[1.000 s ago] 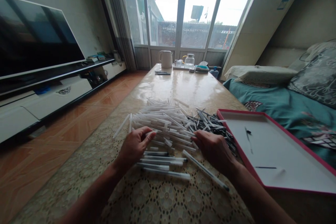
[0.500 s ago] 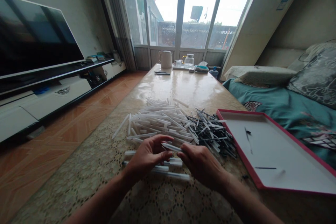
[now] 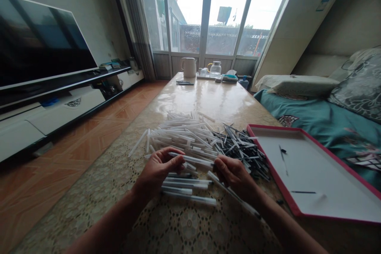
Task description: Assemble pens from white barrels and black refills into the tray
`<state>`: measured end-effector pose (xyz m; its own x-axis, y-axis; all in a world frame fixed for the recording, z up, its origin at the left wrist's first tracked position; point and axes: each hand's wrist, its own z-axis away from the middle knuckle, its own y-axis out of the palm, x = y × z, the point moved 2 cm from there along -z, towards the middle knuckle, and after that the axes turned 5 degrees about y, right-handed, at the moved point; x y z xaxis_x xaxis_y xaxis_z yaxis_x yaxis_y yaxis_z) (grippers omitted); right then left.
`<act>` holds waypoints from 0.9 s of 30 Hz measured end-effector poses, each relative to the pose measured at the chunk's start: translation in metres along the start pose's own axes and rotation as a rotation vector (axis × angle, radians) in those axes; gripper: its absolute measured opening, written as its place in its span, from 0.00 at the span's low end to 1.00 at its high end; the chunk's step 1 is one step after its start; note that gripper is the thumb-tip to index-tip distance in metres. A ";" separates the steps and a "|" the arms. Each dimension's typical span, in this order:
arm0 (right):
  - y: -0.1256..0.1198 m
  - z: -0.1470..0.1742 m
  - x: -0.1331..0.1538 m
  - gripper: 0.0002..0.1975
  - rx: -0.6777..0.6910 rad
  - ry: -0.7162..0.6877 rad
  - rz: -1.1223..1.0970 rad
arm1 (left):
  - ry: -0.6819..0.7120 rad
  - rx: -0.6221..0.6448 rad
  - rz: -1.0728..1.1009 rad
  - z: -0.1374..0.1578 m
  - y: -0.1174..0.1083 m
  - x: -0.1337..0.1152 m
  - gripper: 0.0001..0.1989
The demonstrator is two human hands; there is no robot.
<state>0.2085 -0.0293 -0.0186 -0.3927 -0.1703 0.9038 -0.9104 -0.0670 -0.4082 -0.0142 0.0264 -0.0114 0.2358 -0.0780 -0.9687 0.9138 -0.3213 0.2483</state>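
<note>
Between my hands a translucent white pen (image 3: 195, 159) is stretched almost level. My left hand (image 3: 159, 168) pinches its left part with thumb and fingers. At the pen's right end, my right hand (image 3: 235, 172) closes its fingers, and a small dark bit shows there. Another long, clear pen (image 3: 242, 203) slants beneath the right hand; whether it is held or lies on the table, I cannot tell. Several white pens (image 3: 189, 198) lie side by side just below the hands. Behind them spreads a heap of white pen barrels (image 3: 178, 133), with a pile of dark refills (image 3: 241, 147) at its right.
A shallow red-rimmed tray (image 3: 327, 174) at the right holds a few loose pen parts. The patterned table (image 3: 190, 226) runs toward the window, with a kettle (image 3: 188, 67) and a glass jug (image 3: 216, 68) at its far end. A sofa (image 3: 312, 111) borders the right side.
My hands have moved apart, the left one leftward and the right one rightward. The pen now shows at length between them, and a second slanted pen has come into view under the right hand.
</note>
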 end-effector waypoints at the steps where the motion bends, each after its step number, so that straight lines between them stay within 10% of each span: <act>1: 0.001 0.000 -0.001 0.23 0.003 -0.005 0.002 | 0.001 0.002 -0.008 0.000 0.000 0.001 0.12; 16: 0.005 0.000 -0.006 0.07 -0.133 -0.015 -0.086 | -0.137 -0.075 0.092 -0.003 -0.001 0.004 0.19; 27: 0.003 -0.002 -0.003 0.18 -0.071 -0.038 0.066 | -0.123 -0.058 0.075 -0.003 -0.001 0.002 0.17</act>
<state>0.2066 -0.0275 -0.0226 -0.4481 -0.2095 0.8691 -0.8902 0.0155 -0.4552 -0.0135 0.0291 -0.0136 0.2650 -0.2162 -0.9397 0.9136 -0.2554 0.3164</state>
